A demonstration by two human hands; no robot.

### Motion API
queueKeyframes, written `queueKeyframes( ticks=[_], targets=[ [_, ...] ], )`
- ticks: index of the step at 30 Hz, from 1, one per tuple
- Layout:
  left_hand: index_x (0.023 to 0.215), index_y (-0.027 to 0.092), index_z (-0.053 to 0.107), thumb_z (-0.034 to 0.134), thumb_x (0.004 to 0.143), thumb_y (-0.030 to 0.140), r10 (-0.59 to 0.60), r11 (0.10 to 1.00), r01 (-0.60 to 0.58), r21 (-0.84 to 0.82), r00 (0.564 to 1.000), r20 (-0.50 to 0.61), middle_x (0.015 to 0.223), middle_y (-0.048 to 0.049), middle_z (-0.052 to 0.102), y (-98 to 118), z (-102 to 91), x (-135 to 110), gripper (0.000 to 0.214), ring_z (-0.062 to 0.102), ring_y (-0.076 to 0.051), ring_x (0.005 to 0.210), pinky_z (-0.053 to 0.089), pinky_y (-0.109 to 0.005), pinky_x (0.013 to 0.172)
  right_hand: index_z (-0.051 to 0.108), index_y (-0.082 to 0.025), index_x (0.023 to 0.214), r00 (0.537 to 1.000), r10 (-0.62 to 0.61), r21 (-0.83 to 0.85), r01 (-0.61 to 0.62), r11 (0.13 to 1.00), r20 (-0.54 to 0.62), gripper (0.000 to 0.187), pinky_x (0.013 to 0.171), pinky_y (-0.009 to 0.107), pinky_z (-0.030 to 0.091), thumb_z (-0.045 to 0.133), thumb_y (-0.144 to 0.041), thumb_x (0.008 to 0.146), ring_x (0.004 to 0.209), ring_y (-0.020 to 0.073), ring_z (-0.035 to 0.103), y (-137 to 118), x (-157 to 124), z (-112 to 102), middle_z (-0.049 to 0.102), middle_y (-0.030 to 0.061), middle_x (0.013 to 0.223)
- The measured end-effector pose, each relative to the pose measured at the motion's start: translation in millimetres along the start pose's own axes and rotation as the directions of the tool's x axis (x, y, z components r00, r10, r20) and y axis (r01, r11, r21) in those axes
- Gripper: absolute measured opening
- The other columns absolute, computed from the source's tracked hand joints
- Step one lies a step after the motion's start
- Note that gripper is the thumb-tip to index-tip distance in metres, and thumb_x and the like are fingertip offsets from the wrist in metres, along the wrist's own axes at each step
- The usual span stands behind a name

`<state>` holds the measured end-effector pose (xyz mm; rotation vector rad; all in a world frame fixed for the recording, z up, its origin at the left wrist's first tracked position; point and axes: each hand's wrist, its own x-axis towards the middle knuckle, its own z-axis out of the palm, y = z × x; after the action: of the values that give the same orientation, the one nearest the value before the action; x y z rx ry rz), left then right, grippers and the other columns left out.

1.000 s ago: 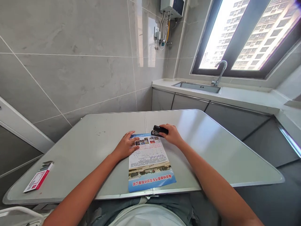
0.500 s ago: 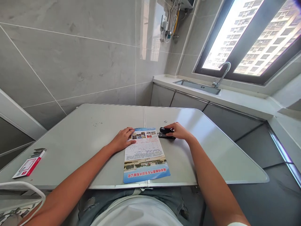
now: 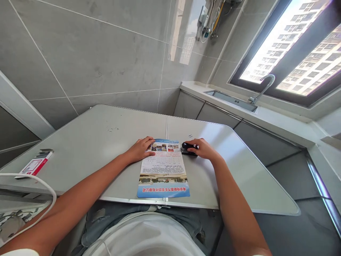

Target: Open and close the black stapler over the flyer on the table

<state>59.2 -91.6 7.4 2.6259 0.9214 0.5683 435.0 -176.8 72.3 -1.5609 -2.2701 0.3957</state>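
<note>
A printed leaflet [image 3: 163, 167] with blue ends and rows of small pictures lies on the white folding table [image 3: 128, 124], its print upside down to me. My left hand [image 3: 142, 149] grips its far left edge, thumb on top of the paper. At the leaflet's far right edge is a black stapler [image 3: 189, 148], lying low over the tabletop. My right hand [image 3: 204, 148] is closed round the stapler's rear half, which the fingers partly hide. The stapler's front end points at the paper; whether the edge sits between its jaws I cannot make out.
Loose staples [image 3: 190, 136] lie beyond the stapler, with several more farther left. A red and white box [image 3: 36, 163] stands near the table's left edge. A white cable [image 3: 50, 185] loops over the left front corner. Behind are a tiled wall and a counter with a sink [image 3: 231, 100].
My view has tilted and shifted, so the table appears turned. The leaflet looks slightly straightened. Both hands keep their hold, on the leaflet and the stapler.
</note>
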Motion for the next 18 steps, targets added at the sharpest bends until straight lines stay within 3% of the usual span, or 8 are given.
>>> queueKeyframes(
  ticks=[8,18],
  targets=[
    [0.148,0.024,0.052,0.065,0.097,0.05,0.022,1.0,-0.022,0.004,1.0,0.011,0.148,-0.0116,0.053,-1,0.4,0,0.058,0.058,-0.029,0.131,0.04,-0.043,0.111,0.074,-0.03,0.13,1.0,-0.007,-0.138,0.01,0.99,0.019,0.038,0.095,0.044,0.053,0.064,-0.026,0.094,0.103,0.0281,0.069,3,3,7,0.079,0.0051,0.115],
    [0.146,0.023,0.052,0.063,0.097,0.051,0.011,1.0,-0.011,-0.002,1.0,0.027,0.149,-0.0115,0.053,1,0.1,2,0.058,0.058,-0.029,0.13,0.038,-0.042,0.111,0.075,-0.027,0.122,0.994,0.088,-0.322,-0.063,0.945,0.064,0.036,0.082,0.038,0.051,0.067,-0.015,0.089,0.103,0.0295,0.065,-13,9,15,0.077,0.0073,0.102]
  ],
)
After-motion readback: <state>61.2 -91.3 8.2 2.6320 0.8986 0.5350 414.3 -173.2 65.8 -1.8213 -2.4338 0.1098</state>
